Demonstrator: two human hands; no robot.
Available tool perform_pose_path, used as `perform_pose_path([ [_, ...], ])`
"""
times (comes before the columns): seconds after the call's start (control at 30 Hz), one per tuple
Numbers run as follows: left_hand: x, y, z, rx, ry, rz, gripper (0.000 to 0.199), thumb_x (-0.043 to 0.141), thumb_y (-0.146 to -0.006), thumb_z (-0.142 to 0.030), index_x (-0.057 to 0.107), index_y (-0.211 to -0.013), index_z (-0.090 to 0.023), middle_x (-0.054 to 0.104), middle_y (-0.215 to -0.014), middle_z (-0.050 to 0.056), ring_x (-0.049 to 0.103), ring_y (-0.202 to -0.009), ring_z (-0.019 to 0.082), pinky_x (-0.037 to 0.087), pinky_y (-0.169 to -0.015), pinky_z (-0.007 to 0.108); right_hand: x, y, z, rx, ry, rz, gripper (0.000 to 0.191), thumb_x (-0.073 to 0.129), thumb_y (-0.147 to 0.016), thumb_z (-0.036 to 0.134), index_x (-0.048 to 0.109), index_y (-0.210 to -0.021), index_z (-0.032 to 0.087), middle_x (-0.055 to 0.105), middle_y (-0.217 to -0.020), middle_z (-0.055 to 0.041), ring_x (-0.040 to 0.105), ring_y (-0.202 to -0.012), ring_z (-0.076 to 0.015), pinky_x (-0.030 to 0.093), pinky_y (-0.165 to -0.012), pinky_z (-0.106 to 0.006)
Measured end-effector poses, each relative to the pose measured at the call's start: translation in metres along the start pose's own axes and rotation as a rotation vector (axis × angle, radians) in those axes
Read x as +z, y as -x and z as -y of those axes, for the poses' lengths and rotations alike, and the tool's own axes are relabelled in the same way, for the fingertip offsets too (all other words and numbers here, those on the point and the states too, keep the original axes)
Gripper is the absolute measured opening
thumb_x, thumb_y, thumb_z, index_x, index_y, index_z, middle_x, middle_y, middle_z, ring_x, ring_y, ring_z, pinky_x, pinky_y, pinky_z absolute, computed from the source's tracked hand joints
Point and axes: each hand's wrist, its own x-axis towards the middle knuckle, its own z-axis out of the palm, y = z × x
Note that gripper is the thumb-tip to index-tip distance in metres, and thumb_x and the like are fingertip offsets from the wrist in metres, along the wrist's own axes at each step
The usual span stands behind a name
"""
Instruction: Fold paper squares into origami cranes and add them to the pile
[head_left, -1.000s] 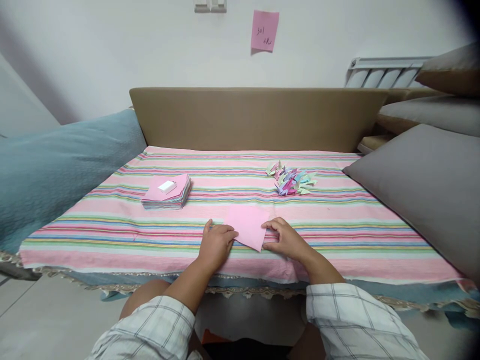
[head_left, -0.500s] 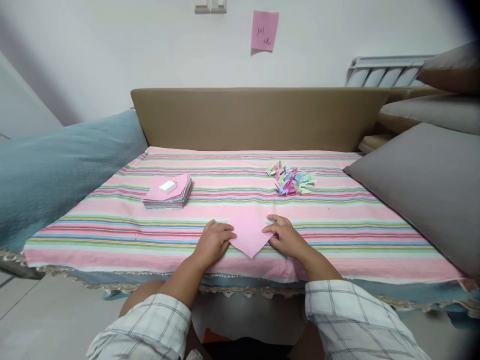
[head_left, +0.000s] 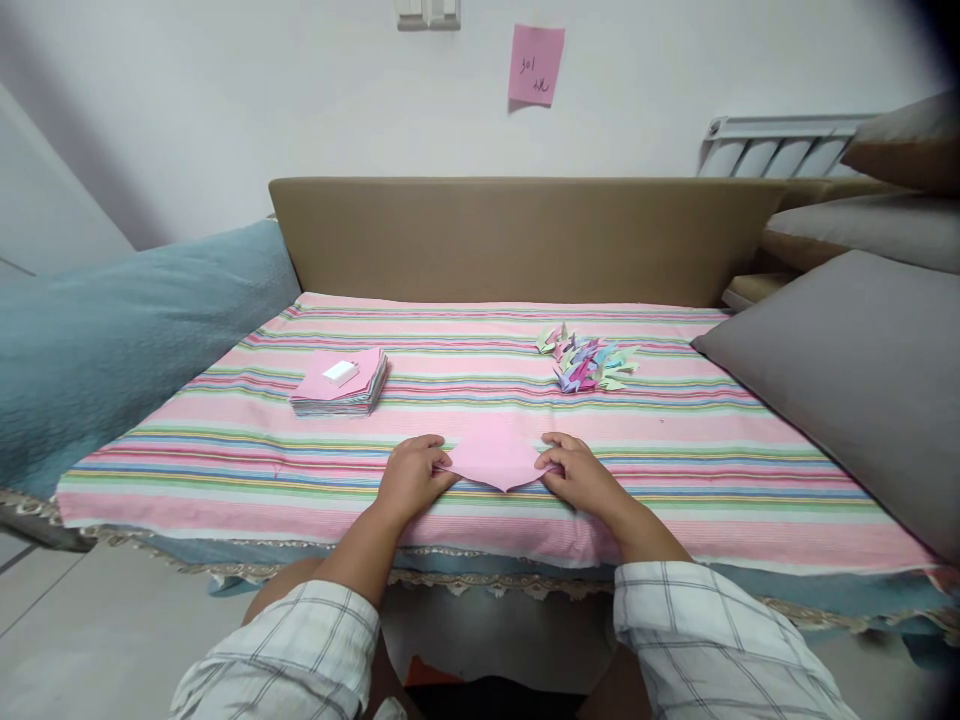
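Note:
A pink sheet of origami paper [head_left: 495, 458] is stretched between my two hands, just above the striped cloth near the front edge. One corner points toward me, and the near part looks bent or tilted. My left hand [head_left: 414, 474] pinches its left corner between thumb and fingers. At the right corner, my right hand [head_left: 576, 470] pinches the paper the same way. Beyond my right hand lies a heap of small folded paper cranes [head_left: 589, 360] in several colours. To the left of my left hand sits a stack of square paper [head_left: 337, 400], pink on top.
A small white block [head_left: 340, 373] rests on the stack. The striped cloth [head_left: 225, 440] covers the seat. Grey cushions [head_left: 855, 370] are piled at the right, a blue-covered armrest [head_left: 150, 320] stands at the left, and a brown backrest [head_left: 525, 240] runs behind.
My left hand has moved outward to the left along with its corner. The paper has gone from a diamond to a wider, flatter shape, its near corner now farther from me.

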Motion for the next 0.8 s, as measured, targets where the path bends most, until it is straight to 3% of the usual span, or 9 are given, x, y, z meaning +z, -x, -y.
perform_pose_path([
  [0.13, -0.002, -0.001, 0.002, -0.080, 0.026, 0.001, 0.025, 0.064, -0.071, -0.047, 0.071, -0.069, -0.022, 0.065, -0.109, 0.007, 0.058, -0.102, 0.024, 0.044, -0.089, 0.037, -0.003, 0.000, 0.000, 0.046, -0.018, 0.002, 0.017, 0.058, -0.076, 0.026, 0.070, -0.085, 0.020, 0.049, -0.127, -0.0107, 0.043, -0.120, -0.0247, 0.033, -0.101, -0.037],
  [0.3, -0.001, -0.002, 0.000, -0.130, 0.002, -0.022, 0.034, 0.054, -0.078, -0.051, 0.070, -0.070, -0.023, 0.065, -0.108, 0.006, 0.058, -0.103, 0.024, 0.042, -0.091, 0.037, -0.001, -0.004, -0.002, 0.105, -0.034, -0.013, 0.029, 0.049, -0.084, 0.040, 0.069, -0.082, 0.019, 0.053, -0.122, -0.0116, 0.046, -0.117, -0.0235, 0.034, -0.099, -0.036],
  [0.6, 0.000, -0.005, -0.009, -0.169, -0.102, -0.067, 0.030, 0.054, -0.079, -0.044, 0.062, -0.062, -0.021, 0.066, -0.107, 0.005, 0.059, -0.099, 0.024, 0.043, -0.088, 0.038, 0.012, -0.011, 0.001, 0.197, 0.032, -0.140, 0.027, 0.049, -0.083, 0.038, 0.058, -0.066, 0.019, 0.059, -0.108, -0.0101, 0.050, -0.109, -0.0211, 0.034, -0.094, -0.031],
  [0.73, -0.001, -0.003, -0.017, -0.195, -0.164, -0.102, 0.021, 0.058, -0.078, -0.038, 0.062, -0.087, -0.020, 0.066, -0.105, 0.008, 0.059, -0.097, 0.025, 0.041, -0.091, 0.043, 0.013, -0.013, 0.002, 0.198, 0.061, -0.150, 0.025, 0.052, -0.081, 0.035, 0.054, -0.062, 0.019, 0.060, -0.096, -0.0076, 0.051, -0.102, -0.0202, 0.035, -0.090, -0.029],
  [0.8, 0.003, -0.003, -0.024, -0.144, -0.214, -0.174, 0.027, 0.055, -0.080, -0.030, 0.058, -0.106, -0.021, 0.058, -0.123, 0.009, 0.052, -0.112, 0.027, 0.028, -0.103, 0.053, 0.013, -0.013, 0.002, 0.197, 0.072, -0.149, 0.025, 0.053, -0.080, 0.034, 0.053, -0.061, 0.019, 0.060, -0.094, -0.0073, 0.052, -0.100, -0.0201, 0.035, -0.089, -0.028],
])
